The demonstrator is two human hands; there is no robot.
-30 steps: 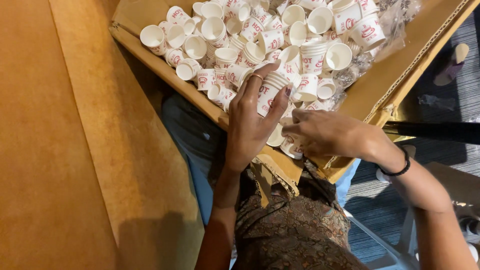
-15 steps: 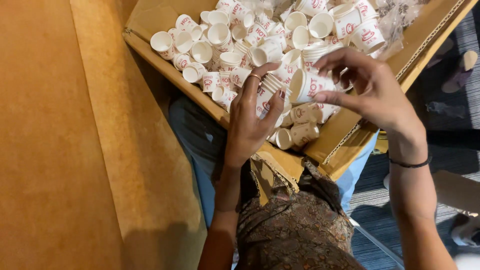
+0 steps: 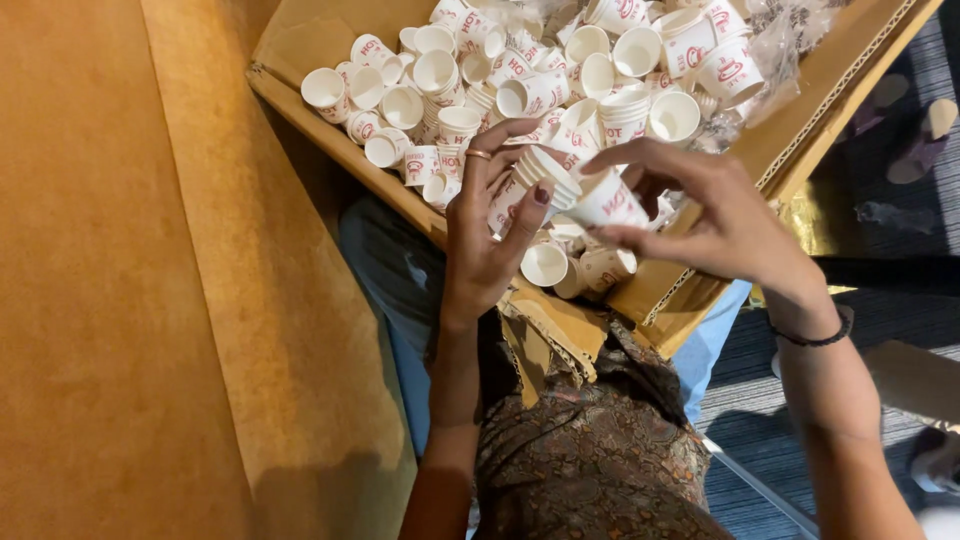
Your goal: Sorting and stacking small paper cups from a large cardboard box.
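cup newly nested, stack tilted right

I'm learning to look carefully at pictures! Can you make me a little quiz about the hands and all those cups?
1. True or false: the left hand holds a stack of cups.
2. What does the right hand hold? A) a spoon B) a single cup C) a bottle
3. Fill in the word: the loose cups lie in a brown cardboard ____.

Key:
1. True. The fingers wrap around a short nested stack.
2. B. The fingertips pinch one white cup with red print, right at the end of the stack.
3. Box. It rests open on the person's lap.
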